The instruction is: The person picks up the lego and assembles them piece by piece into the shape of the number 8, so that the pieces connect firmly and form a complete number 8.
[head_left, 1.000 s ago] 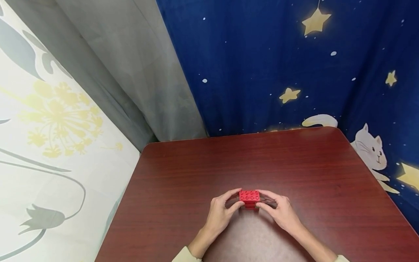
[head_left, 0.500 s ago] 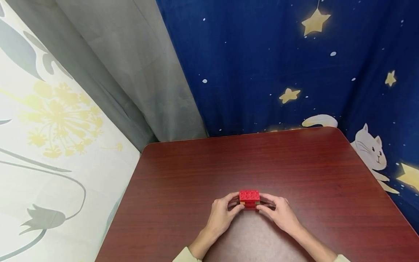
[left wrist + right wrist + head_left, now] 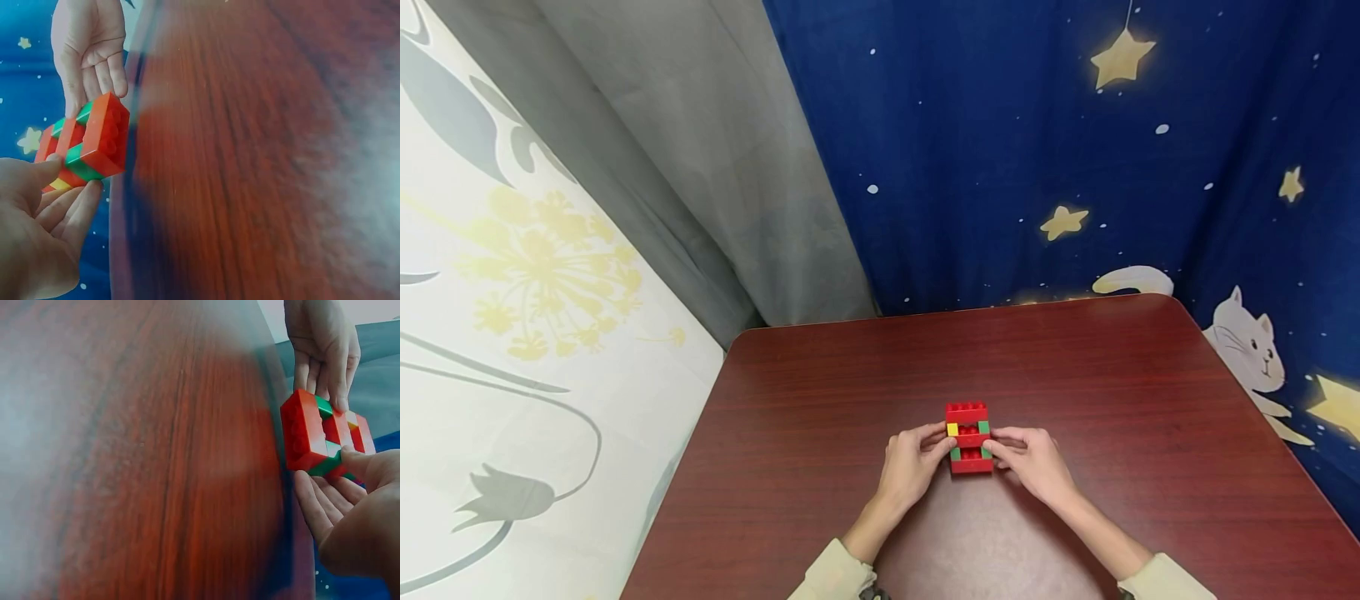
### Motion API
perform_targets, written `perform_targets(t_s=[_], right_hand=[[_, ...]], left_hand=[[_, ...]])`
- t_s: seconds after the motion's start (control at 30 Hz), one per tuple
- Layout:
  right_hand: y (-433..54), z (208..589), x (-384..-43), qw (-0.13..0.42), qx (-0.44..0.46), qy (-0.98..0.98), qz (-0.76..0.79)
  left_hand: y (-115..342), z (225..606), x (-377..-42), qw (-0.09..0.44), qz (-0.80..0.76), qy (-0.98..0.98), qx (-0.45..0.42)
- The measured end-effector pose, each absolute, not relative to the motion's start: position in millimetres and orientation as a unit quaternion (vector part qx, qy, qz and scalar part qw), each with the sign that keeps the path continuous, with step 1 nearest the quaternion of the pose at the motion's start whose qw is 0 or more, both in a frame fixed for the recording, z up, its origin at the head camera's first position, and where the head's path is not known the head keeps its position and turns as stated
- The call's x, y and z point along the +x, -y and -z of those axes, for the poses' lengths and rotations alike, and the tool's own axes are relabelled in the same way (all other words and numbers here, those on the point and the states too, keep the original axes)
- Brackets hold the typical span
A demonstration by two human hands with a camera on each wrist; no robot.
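Note:
Both hands hold one tower of toy building blocks between them, over the near middle of the table. Three red bricks are stacked with gaps between them, and small green bricks and one yellow brick sit at the ends of the gaps. My left hand pinches the tower's left side, with the thumb on the front and fingers behind. On the right side my right hand grips it the same way. The tower leans so that its front shows to the head view. Whether it touches the table cannot be told.
A dark red wooden table spreads around the hands. Behind it hang a blue star-patterned curtain and a grey curtain. A white floral-patterned surface stands along the left.
The tower has tilted, so its layered front, first mostly hidden below the top brick, now shows. Its top has shifted away from me. Both hands keep their hold and have turned with it.

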State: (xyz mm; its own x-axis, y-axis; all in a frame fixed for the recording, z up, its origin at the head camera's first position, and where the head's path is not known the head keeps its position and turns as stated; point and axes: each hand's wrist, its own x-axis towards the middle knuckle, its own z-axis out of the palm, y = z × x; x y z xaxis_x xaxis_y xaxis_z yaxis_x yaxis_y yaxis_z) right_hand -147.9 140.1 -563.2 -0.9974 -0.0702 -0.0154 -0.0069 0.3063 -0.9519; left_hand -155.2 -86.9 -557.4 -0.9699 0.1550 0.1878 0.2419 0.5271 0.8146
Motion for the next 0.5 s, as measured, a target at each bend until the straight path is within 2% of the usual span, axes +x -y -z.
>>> perform_targets(t_s=[0.17,0.5], right_hand=[[-137,565,-156,0.019,0.005,-0.813,0.582],[-128,571,-171,-0.046,-0.006,-0.849,0.526]], left_hand=[[83,562,-166,0.065,0.444,0.888,-0.1],[78,566,-180,0.07,0.425,0.9,-0.068]])
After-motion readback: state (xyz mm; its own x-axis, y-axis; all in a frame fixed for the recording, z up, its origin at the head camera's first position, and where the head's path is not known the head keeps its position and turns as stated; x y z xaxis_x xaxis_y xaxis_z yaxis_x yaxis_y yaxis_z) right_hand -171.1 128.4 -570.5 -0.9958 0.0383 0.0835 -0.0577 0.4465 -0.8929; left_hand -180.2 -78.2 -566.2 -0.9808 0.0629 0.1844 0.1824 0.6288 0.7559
